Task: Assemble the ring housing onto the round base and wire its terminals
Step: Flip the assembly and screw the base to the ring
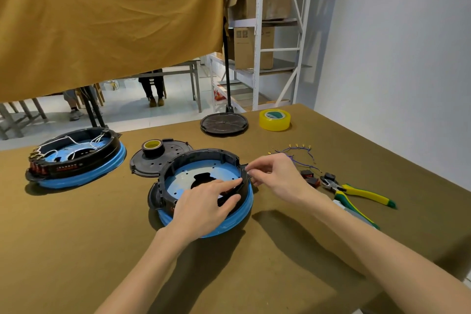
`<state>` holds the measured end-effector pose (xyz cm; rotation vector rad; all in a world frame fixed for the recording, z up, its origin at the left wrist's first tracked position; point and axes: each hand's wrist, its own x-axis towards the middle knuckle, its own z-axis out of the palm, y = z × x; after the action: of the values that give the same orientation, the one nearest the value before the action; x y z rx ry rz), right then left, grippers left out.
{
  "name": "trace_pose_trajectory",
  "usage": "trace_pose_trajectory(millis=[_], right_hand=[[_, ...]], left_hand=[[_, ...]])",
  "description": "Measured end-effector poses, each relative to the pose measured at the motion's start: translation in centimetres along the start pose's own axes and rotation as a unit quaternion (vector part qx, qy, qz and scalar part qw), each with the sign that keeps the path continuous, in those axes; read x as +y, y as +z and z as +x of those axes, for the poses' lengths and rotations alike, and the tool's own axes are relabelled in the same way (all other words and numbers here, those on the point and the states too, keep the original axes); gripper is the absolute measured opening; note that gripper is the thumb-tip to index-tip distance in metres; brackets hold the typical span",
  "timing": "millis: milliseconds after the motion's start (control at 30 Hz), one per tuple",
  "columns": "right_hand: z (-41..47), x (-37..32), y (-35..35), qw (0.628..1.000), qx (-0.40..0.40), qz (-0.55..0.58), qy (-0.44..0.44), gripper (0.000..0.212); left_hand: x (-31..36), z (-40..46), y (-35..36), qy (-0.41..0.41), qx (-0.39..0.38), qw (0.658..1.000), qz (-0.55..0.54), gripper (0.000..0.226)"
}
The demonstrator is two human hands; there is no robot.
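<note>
- While your left hand (204, 208) lies over the near wall of the ring housing (204, 160), fingers nearly straight and reaching inside, with the thumb on the outer face, use it only to steady the part; it holds nothing else that shows.
- Your right hand (274, 173) has curled fingertips pinching the rim on the right side of the housing; whether a small part sits between them is too fine to tell.
- The housing already sits on the blue round base (229, 222), mid-table, just in front of you. I judge it is being seated, so press evenly round the rim and check each tab before any wiring.
- The wire set with gold terminals (295, 154) lies apart to the right, not yet fitted, near the small red switches (311, 178) and the yellow-green pliers (356, 190).
- A finished wired unit (76, 160) at the left can serve as your pattern.
- The table (76, 250) wears an olive-brown cloth; on it are a black lid with a tape roll (153, 148), a black disc (224, 122) and yellow tape (274, 120).
- Behind hang a mustard curtain (109, 13), a metal shelving rack with cartons (257, 33) and a pale wall.
</note>
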<state>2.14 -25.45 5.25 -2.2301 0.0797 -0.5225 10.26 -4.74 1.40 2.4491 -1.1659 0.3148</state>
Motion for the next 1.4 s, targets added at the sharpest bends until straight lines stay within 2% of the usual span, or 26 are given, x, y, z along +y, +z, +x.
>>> trace_pose_trajectory(millis=[267,533,800,933,1400], right_hand=[[0.7,-1.2,-0.2,0.989,-0.081,-0.116,-0.053,0.016],[1.2,-1.9,-0.2,0.973,-0.127,-0.168,-0.093,0.015],[0.2,-1.0,0.5,0.983,-0.080,-0.122,-0.110,0.015],[-0.1,-0.5,0.6,0.987,-0.054,-0.094,-0.116,0.014],[-0.8,0.3,0.9,0.980,-0.056,-0.098,-0.162,0.018]], left_hand=[[-0.3,0.0,0.5,-0.016,0.010,1.000,0.007,0.058],[-0.2,-0.2,0.5,-0.014,0.010,1.000,0.000,0.053],[0.0,-0.3,0.2,0.000,0.002,1.000,-0.004,0.052],[-0.7,-0.3,-0.2,0.026,-0.038,0.999,-0.014,0.063],[-0.4,-0.4,-0.2,0.030,-0.031,0.999,-0.002,0.059]])
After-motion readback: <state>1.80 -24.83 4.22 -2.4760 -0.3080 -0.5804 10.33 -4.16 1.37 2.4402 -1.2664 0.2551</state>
